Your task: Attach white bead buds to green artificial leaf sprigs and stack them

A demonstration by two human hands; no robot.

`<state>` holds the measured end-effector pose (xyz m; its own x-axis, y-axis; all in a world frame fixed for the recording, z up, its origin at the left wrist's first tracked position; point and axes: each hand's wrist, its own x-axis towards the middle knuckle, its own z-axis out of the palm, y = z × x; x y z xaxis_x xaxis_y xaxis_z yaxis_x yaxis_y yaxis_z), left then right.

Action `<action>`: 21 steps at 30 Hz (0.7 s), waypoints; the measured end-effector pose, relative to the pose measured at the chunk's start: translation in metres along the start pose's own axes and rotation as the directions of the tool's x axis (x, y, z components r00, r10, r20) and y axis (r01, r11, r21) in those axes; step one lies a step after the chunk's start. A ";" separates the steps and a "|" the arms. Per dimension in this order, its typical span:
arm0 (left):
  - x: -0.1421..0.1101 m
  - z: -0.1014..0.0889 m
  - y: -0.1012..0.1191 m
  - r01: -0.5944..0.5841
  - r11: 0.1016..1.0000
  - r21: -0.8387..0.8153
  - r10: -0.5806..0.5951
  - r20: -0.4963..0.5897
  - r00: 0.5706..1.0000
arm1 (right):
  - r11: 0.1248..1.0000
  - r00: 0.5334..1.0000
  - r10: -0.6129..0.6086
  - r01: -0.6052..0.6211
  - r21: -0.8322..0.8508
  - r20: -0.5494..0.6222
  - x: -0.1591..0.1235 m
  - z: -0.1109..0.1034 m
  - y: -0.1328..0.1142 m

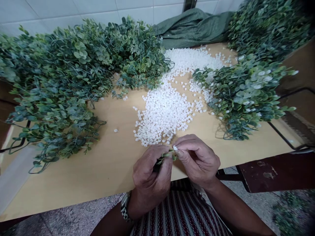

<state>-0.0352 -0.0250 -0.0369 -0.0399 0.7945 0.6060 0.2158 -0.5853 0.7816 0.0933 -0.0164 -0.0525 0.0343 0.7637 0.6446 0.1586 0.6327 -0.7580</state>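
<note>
My left hand (154,175) is closed around a green artificial leaf sprig (164,157), most of it hidden by the fingers. Between the thumb and forefinger of my right hand (198,160) is a small white bead-like piece (175,148), pinched right at the sprig's tip. Whether the piece sits on the stem I cannot tell. Just beyond both hands lies a loose pile of the same white pieces (163,113) on the tabletop (110,164).
Heaped green artificial foliage (56,78) covers the left and back left. On the right lies a bunch of sprigs with white tips (248,91), with more foliage (268,29) behind. A dark green sack (194,28) rests against the tiled wall (98,9). The table's front edge is near my lap.
</note>
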 end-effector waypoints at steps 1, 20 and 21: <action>0.001 0.000 0.000 -0.007 1.000 0.014 0.007 0.004 1.000 | 1.000 1.000 0.003 -0.003 -0.003 -0.001 0.000 0.000 0.000; 0.000 0.005 0.007 0.213 0.963 -0.163 -0.212 0.025 0.977 | 0.860 0.939 0.334 -0.337 0.383 0.076 0.006 -0.003 -0.001; 0.002 0.006 0.009 0.266 0.944 -0.194 -0.264 0.036 0.964 | 0.836 0.929 0.360 -0.360 0.413 0.082 0.006 -0.003 0.000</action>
<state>-0.0272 -0.0278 -0.0294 -0.0604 0.9260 0.3727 0.0040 -0.3731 0.9278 0.0968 -0.0122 -0.0481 0.0078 0.9479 0.3184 -0.2874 0.3071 -0.9072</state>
